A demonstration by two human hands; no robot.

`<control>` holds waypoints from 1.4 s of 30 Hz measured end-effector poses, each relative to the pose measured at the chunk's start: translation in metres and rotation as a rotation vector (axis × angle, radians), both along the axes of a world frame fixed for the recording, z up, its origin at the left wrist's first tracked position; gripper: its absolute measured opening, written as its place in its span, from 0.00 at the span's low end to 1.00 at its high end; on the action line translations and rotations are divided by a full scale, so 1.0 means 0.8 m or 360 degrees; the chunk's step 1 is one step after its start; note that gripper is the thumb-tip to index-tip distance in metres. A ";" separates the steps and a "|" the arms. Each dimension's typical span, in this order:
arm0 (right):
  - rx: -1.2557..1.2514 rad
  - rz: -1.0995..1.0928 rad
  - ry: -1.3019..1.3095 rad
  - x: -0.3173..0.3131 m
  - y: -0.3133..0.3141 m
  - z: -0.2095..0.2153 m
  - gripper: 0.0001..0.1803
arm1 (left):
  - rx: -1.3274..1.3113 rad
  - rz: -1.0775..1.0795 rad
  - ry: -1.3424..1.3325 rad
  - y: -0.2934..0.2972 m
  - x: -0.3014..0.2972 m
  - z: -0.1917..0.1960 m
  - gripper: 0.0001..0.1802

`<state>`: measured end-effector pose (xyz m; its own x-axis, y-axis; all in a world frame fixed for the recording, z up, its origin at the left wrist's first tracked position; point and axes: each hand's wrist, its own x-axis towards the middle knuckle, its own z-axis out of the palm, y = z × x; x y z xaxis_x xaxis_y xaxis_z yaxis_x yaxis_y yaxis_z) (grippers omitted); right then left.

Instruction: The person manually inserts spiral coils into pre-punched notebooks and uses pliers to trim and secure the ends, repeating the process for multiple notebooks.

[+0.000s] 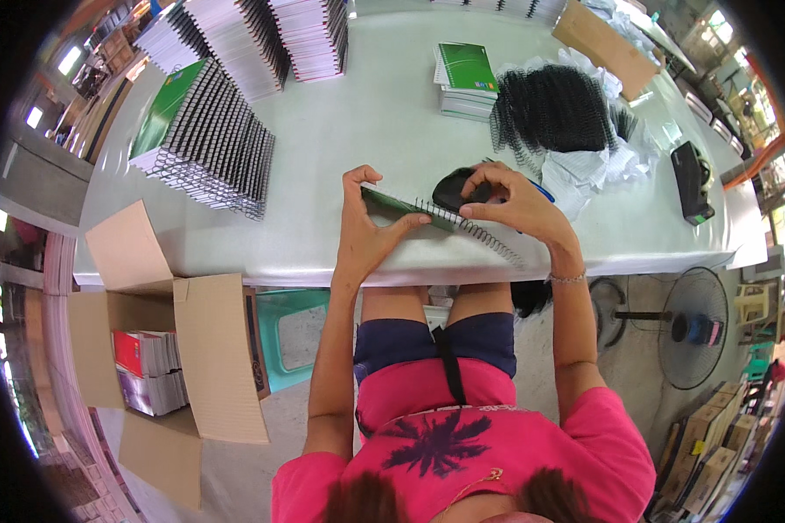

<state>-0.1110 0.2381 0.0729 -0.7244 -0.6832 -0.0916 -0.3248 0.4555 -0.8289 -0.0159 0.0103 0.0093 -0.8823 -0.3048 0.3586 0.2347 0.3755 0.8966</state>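
Note:
My left hand (366,231) grips a thin green-covered notebook (391,207) near the table's front edge, thumb along its lower side and fingers at its far end. A black spiral binding coil (488,238) runs partly through the notebook's edge, and its loose end trails to the right. At that edge my right hand (513,202) has its fingers bent, the thumb against the coil. Just behind the coil is a rounded black object (450,186), partly hidden by my right hand; its kind is unclear. A blue pen-like thing (542,190) shows beside that hand.
Spiral-bound notebooks (205,139) stand stacked at the left, with taller stacks (310,39) behind. Green notebooks (467,74) and a heap of black coils (554,109) lie toward the far right. A black device (692,183) sits at the right edge. An open carton (218,357) stands lower left.

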 end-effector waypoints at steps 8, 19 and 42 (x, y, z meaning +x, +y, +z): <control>-0.0575 0.0167 -0.0629 0.001 0.008 0.003 0.16 | 0.0126 0.0016 -0.0007 -0.001 0.001 -0.008 0.57; -0.0195 -0.0018 -0.0282 -0.006 -0.016 0.005 0.18 | 0.0175 -0.0026 -0.0036 -0.005 0.001 -0.009 0.59; -0.0579 0.0425 -0.0648 -0.001 -0.036 0.030 0.19 | 0.0139 -0.0063 -0.0056 -0.004 0.003 -0.009 0.57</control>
